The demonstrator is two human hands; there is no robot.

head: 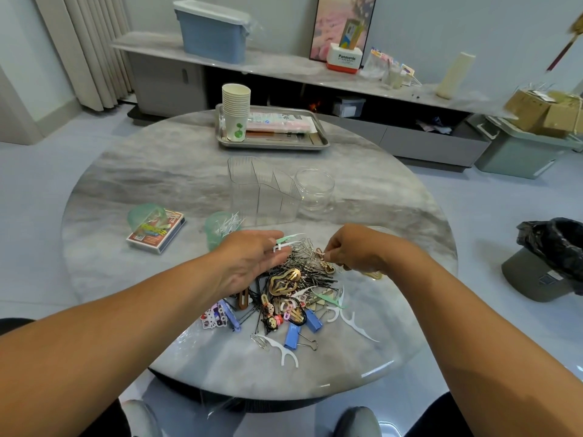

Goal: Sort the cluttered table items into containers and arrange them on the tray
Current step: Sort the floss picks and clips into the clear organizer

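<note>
A cluttered pile of hair clips, paper clips, bobby pins, blue binder clips and floss picks lies on the round marble table. My left hand hovers over the pile's left side and holds green and white floss picks between thumb and fingers. My right hand reaches into the pile from the right, fingers curled and pinching a small item among the clips. A clear divided organizer and a clear jar stand behind the pile. The metal tray sits at the far side.
A paper cup stack and flat packets are on the tray. A green cup of floss picks and a green lid on a small box lie left. A bin with a black bag stands on the floor to the right.
</note>
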